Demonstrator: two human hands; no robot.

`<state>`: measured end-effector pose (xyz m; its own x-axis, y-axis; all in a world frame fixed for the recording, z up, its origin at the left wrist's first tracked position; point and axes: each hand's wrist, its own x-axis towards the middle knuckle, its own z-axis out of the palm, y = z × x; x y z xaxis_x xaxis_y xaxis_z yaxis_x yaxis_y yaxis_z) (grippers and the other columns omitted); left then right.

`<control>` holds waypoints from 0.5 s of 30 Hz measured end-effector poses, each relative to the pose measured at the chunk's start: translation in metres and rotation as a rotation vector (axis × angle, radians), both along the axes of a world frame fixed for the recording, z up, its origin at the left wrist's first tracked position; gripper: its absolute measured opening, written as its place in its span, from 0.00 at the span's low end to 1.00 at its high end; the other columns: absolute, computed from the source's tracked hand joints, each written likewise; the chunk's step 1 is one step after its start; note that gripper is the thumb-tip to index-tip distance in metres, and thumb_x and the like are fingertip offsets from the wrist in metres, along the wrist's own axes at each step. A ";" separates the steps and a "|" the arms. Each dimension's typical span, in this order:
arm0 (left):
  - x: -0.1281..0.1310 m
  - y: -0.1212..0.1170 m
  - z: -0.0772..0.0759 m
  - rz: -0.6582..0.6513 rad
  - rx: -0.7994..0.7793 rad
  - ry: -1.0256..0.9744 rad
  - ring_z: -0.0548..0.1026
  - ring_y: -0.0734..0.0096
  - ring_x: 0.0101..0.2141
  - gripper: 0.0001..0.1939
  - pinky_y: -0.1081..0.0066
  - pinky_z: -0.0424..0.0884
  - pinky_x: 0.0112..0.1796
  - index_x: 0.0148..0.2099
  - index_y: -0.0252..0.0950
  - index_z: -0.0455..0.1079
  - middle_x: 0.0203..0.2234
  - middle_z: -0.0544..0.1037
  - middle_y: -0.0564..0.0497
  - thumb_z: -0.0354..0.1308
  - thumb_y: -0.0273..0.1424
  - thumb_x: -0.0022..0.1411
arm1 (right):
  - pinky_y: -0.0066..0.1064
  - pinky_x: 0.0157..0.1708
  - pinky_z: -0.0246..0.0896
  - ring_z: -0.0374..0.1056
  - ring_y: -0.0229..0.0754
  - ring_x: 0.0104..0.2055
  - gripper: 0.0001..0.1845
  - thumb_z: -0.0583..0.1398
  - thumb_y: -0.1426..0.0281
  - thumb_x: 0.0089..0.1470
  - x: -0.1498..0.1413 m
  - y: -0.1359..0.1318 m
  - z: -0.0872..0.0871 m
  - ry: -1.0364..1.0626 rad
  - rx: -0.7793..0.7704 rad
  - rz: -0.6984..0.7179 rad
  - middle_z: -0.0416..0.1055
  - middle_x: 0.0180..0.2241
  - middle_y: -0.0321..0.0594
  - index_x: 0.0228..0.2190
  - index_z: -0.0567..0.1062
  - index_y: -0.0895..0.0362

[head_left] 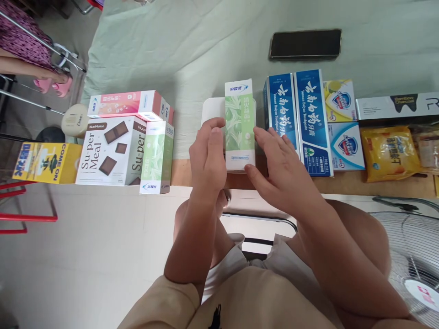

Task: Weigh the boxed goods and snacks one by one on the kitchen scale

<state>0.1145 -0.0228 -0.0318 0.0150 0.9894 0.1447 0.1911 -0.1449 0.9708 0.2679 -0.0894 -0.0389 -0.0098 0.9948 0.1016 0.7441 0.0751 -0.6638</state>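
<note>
A green and white toothpaste box (239,121) lies in front of me, over a white object with rounded corners (211,108) that is mostly covered. My left hand (208,157) is at the box's left side, fingers bent and fingertips against its edge. On the opposite side, my right hand (277,162) touches the right edge with its fingertips, its thumb at the near corner. The box is held between both hands. Just right of it, partly behind my right hand, are two blue toothpaste boxes (313,123).
To the left stand a pink box (120,105), a white meal box (103,153), another green box (156,155) and a yellow box (48,162). Soap boxes (345,146), a yellow packet (389,153) and a phone (305,44) lie right. A fan (411,256) stands lower right.
</note>
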 end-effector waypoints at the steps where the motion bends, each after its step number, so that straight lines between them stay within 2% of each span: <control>1: -0.001 0.001 0.000 0.023 -0.001 -0.016 0.74 0.51 0.62 0.17 0.52 0.68 0.64 0.48 0.43 0.77 0.50 0.83 0.46 0.52 0.45 0.75 | 0.74 0.74 0.46 0.54 0.67 0.77 0.36 0.54 0.56 0.65 0.001 0.000 0.001 0.002 -0.007 0.017 0.64 0.72 0.51 0.70 0.60 0.54; 4: -0.006 0.005 0.000 0.100 -0.002 -0.062 0.75 0.56 0.60 0.14 0.52 0.66 0.65 0.50 0.41 0.76 0.52 0.82 0.47 0.51 0.39 0.75 | 0.72 0.74 0.50 0.54 0.66 0.77 0.35 0.54 0.54 0.66 0.005 0.000 0.007 0.015 -0.007 0.006 0.61 0.73 0.51 0.69 0.61 0.54; 7: -0.008 0.007 0.002 0.127 -0.019 -0.067 0.76 0.58 0.57 0.12 0.52 0.67 0.64 0.46 0.42 0.76 0.47 0.82 0.48 0.51 0.36 0.74 | 0.64 0.69 0.63 0.66 0.61 0.71 0.31 0.55 0.55 0.67 0.011 0.000 0.014 0.053 0.008 -0.066 0.70 0.67 0.51 0.66 0.64 0.51; 10: -0.007 0.007 0.005 0.125 -0.052 -0.021 0.77 0.56 0.52 0.11 0.52 0.72 0.57 0.42 0.43 0.75 0.43 0.81 0.48 0.51 0.35 0.73 | 0.59 0.60 0.74 0.75 0.58 0.61 0.27 0.57 0.58 0.65 0.015 0.000 0.019 0.070 0.042 -0.120 0.77 0.59 0.51 0.63 0.65 0.51; 12: -0.006 0.006 0.006 0.124 -0.048 0.032 0.78 0.54 0.47 0.11 0.52 0.73 0.51 0.40 0.44 0.76 0.40 0.81 0.47 0.52 0.35 0.71 | 0.57 0.57 0.76 0.76 0.57 0.60 0.26 0.57 0.59 0.65 0.013 -0.001 0.020 0.077 0.049 -0.132 0.78 0.57 0.52 0.62 0.66 0.51; 15: -0.004 0.004 0.006 0.107 -0.031 0.094 0.78 0.51 0.49 0.10 0.51 0.73 0.54 0.40 0.44 0.76 0.39 0.82 0.45 0.53 0.35 0.71 | 0.62 0.62 0.72 0.74 0.59 0.63 0.26 0.57 0.58 0.64 0.005 -0.001 0.019 0.101 0.046 -0.097 0.77 0.59 0.53 0.61 0.67 0.51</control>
<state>0.1108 -0.0189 -0.0256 -0.0792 0.9900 0.1171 0.2940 -0.0890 0.9517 0.2724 -0.0905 -0.0202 0.0989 0.9848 0.1428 0.6787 0.0382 -0.7334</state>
